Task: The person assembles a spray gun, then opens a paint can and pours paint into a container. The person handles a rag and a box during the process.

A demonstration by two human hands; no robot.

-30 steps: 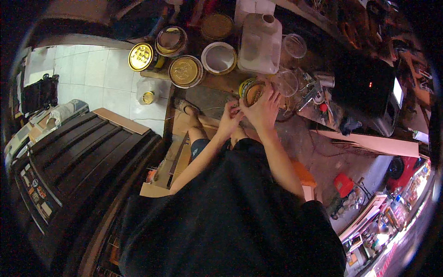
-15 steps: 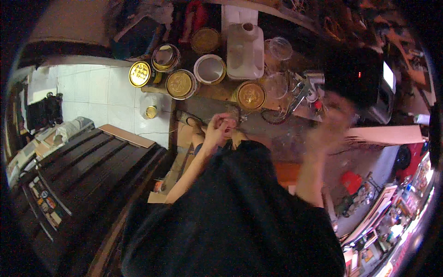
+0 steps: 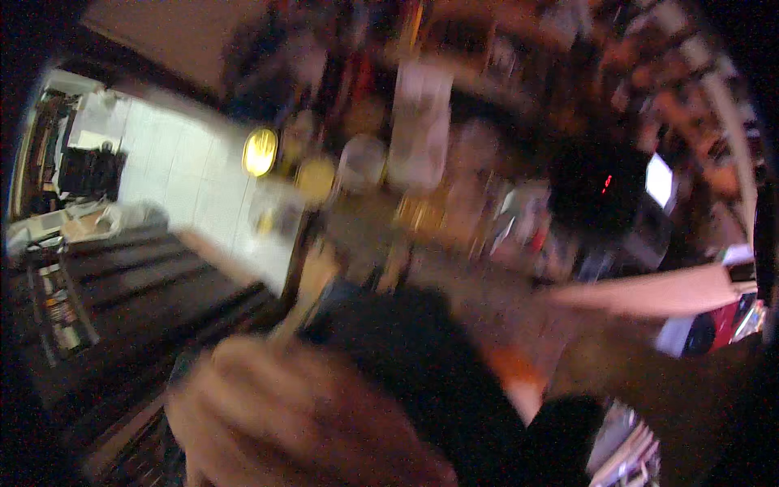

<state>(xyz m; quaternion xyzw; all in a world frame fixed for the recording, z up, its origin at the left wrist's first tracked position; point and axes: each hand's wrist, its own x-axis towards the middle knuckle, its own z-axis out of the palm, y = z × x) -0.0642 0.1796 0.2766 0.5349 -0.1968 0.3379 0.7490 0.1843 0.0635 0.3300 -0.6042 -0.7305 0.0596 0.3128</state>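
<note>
Motion blurs the whole view. A large hand, apparently my left hand (image 3: 284, 406), fills the lower middle close to the camera, its fingers bent and smeared; I cannot tell if it holds anything. At the lower right a shadowed bare arm, apparently my right arm (image 3: 633, 381), runs to the edge of the picture, with its hand not distinguishable. Beyond them are a bright gold-lidded can (image 3: 260, 150), a duller can (image 3: 315, 180), an open pale can (image 3: 363, 162) and an upright-looking pale plastic jug (image 3: 418, 130), all indistinct.
A black machine (image 3: 592, 170) with red lit digits stands at right, above a long pinkish board (image 3: 641, 292). A dark ribbed surface (image 3: 154, 300) lies at left, beside white floor tiles (image 3: 187, 187). An orange object (image 3: 511, 365) shows low on the right.
Both arms have left the cans and risen toward the camera; one hand now looms large at the bottom. The cans and jug appear lower and blurred as the view has shifted.
</note>
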